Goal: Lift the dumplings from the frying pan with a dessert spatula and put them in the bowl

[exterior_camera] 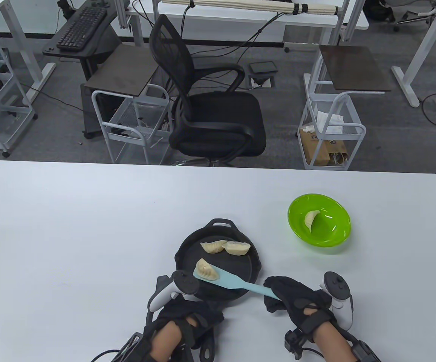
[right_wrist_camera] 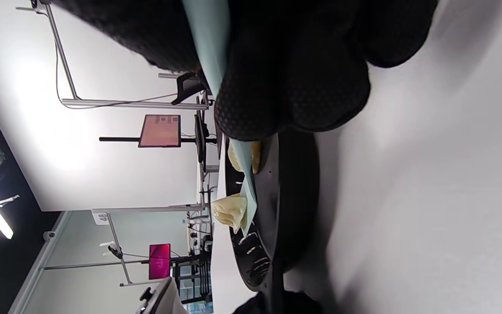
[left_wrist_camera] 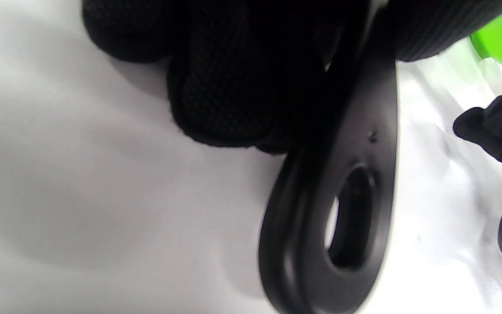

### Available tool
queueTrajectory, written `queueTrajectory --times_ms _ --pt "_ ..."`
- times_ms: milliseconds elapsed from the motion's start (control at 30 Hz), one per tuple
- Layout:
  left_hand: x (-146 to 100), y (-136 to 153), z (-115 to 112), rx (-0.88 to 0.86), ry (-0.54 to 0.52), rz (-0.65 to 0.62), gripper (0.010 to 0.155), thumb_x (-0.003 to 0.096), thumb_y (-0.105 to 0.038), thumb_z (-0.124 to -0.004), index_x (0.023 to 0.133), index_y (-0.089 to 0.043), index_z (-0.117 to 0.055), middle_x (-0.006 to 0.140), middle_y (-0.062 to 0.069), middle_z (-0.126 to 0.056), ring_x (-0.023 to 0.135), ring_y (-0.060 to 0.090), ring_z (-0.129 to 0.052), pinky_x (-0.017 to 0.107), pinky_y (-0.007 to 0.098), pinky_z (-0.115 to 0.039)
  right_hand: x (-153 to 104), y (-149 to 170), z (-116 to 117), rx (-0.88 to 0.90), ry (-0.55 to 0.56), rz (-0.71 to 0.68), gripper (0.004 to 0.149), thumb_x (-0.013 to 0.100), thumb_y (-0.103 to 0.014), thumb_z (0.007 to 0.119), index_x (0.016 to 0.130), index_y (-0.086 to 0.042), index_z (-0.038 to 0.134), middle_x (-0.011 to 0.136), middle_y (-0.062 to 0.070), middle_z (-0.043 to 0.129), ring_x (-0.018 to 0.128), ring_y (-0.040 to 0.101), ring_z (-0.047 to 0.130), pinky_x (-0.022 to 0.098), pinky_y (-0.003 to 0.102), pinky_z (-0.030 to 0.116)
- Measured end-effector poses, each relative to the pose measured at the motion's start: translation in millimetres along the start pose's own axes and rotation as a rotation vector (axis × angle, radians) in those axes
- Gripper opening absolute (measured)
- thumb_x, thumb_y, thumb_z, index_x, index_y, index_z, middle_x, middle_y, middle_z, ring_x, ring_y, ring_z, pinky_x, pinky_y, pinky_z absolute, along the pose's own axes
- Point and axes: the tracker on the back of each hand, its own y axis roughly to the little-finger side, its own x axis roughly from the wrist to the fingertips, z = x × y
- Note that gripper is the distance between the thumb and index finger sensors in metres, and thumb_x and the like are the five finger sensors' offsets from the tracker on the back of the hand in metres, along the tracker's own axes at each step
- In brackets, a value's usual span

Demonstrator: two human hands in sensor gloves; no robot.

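— Where are you working?

— At a white table (exterior_camera: 89, 226), matte and faintly speckled, in an office with grey carpet. Across from me stands a black mesh chair (exterior_camera: 206, 109); white wire carts (exterior_camera: 135, 124) flank it, and a keyboard (exterior_camera: 82, 28) lies on a desk at the back left.

— And your hands?

— My left hand (exterior_camera: 187, 320) is wrapped round the handle (left_wrist_camera: 338, 209) of the black frying pan (exterior_camera: 240, 267), fingers curled on it. My right hand (exterior_camera: 297, 301) pinches the end of the pale blue dessert spatula (exterior_camera: 236, 283), fingers closed around its handle.

— The dumplings?

— One dumpling (exterior_camera: 207, 270) rides on the spatula blade over the pan's near left part. Two more dumplings (exterior_camera: 225, 247) lie touching each other toward the pan's far side. A fourth dumpling (exterior_camera: 310, 220) sits in the green bowl (exterior_camera: 334, 233), which stands on the table to the right of the pan, apart from it.
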Motion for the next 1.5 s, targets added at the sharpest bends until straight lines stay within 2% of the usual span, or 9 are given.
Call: queueTrajectory --times_ms 200,400,600,767,967,1500 --pt "0 0 0 0.0 0.0 0.0 0.063 0.0475 -0.071 -0.073 0.094 -0.028 -0.065 0.062 -0.011 -0.107 0.044 0.016 -0.103 0.044 0.04 -0.079 -6 -6 -9 0.101 0.094 -0.064 0.046 0.057 -0.032 0.073 0.095 -0.005 0.07 0.075 0.022 0.09 0.062 0.047 0.087 0.066 0.066 0.058" --pt "0 0 0 0.0 0.0 0.0 0.063 0.0475 -0.071 -0.072 0.094 -0.028 -0.065 0.062 -0.011 -0.107 0.044 0.016 -0.103 0.044 0.04 -0.079 -13 -8 -24 0.185 0.239 -0.115 0.047 0.057 -0.033 0.072 0.096 -0.006 0.067 0.077 0.022 0.088 0.064 0.046 0.085 0.066 0.066 0.057" --pt "0 0 0 0.0 0.0 0.0 0.063 0.0475 -0.071 -0.072 0.093 -0.028 -0.065 0.062 -0.011 -0.107 0.044 0.016 -0.103 0.044 0.04 -0.079 -19 -6 -40 0.217 0.395 -0.145 0.048 0.057 -0.033 0.072 0.097 -0.007 0.064 0.079 0.021 0.086 0.067 0.046 0.084 0.066 0.066 0.056" --pt "0 0 0 0.0 0.0 0.0 0.063 0.0475 -0.071 -0.072 0.094 -0.028 -0.065 0.062 -0.011 -0.107 0.044 0.016 -0.103 0.044 0.04 -0.079 -24 -5 -49 0.247 0.478 -0.142 0.05 0.057 -0.033 0.071 0.098 -0.007 0.061 0.082 0.021 0.084 0.069 0.047 0.082 0.067 0.066 0.055" --pt "0 0 0 0.0 0.0 0.0 0.063 0.0475 -0.071 -0.073 0.094 -0.028 -0.065 0.062 -0.011 -0.107 0.044 0.016 -0.103 0.044 0.04 -0.079 -29 -2 -56 0.286 0.566 -0.141 0.051 0.057 -0.033 0.071 0.099 -0.007 0.057 0.084 0.021 0.081 0.071 0.046 0.08 0.067 0.066 0.054" --pt "0 0 0 0.0 0.0 0.0 0.063 0.0476 -0.071 -0.072 0.094 -0.028 -0.065 0.062 -0.011 -0.107 0.044 0.016 -0.103 0.044 0.04 -0.079 -37 1 -66 0.315 0.705 -0.135 0.058 0.057 -0.033 0.069 0.102 -0.007 0.044 0.092 0.021 0.071 0.079 0.048 0.071 0.069 0.066 0.049"
